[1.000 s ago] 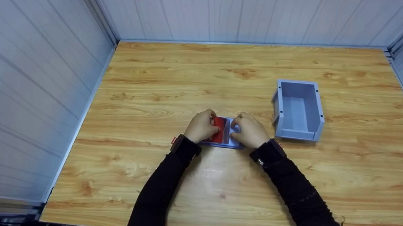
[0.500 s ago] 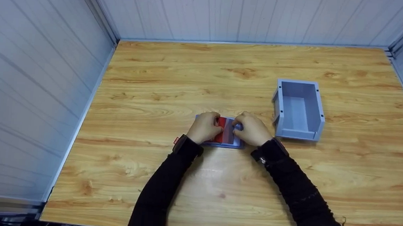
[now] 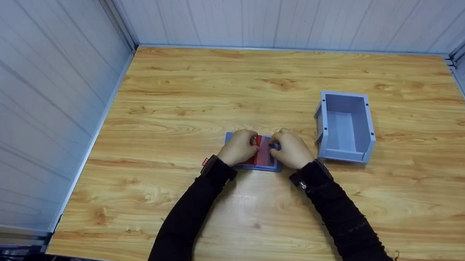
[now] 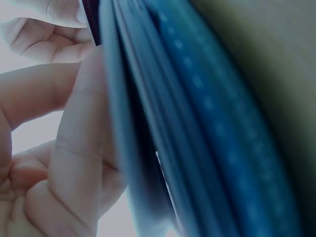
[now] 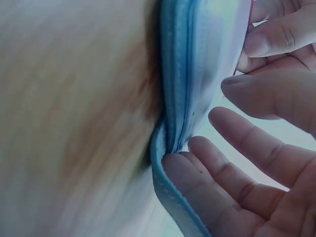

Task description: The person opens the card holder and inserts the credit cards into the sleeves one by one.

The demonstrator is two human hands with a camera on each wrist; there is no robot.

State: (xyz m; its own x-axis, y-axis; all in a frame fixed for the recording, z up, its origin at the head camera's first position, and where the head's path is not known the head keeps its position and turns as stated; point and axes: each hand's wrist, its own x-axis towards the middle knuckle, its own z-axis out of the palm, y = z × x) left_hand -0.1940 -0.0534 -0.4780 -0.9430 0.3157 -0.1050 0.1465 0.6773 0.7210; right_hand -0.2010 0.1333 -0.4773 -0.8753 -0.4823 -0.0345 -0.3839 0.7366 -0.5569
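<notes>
In the head view a blue card holder (image 3: 272, 168) lies spread on the table between both hands. A red card (image 3: 248, 162) is partly inside its clear sleeve (image 3: 264, 153), with red showing through. My left hand (image 3: 237, 147) pinches the card's left side between thumb and fingers. My right hand (image 3: 293, 150) holds the holder's right side, thumb and forefinger at the sleeve's edge. Stacked sleeve leaves (image 4: 163, 108) and a stitched blue cover (image 4: 212, 103) show in the left wrist view. In the right wrist view a blue strap (image 5: 173, 202) runs past the fingertips.
A grey plastic bin (image 3: 343, 156), its low front facing me, stands to the right of the hands on the wood-grain table (image 3: 178, 84). Pale panel walls (image 3: 225, 13) rise at the back and both sides.
My left hand has moved slightly right, bringing the red card farther under the clear sleeve. The sleeve now covers more of the holder's right half. My right hand has hardly moved.
</notes>
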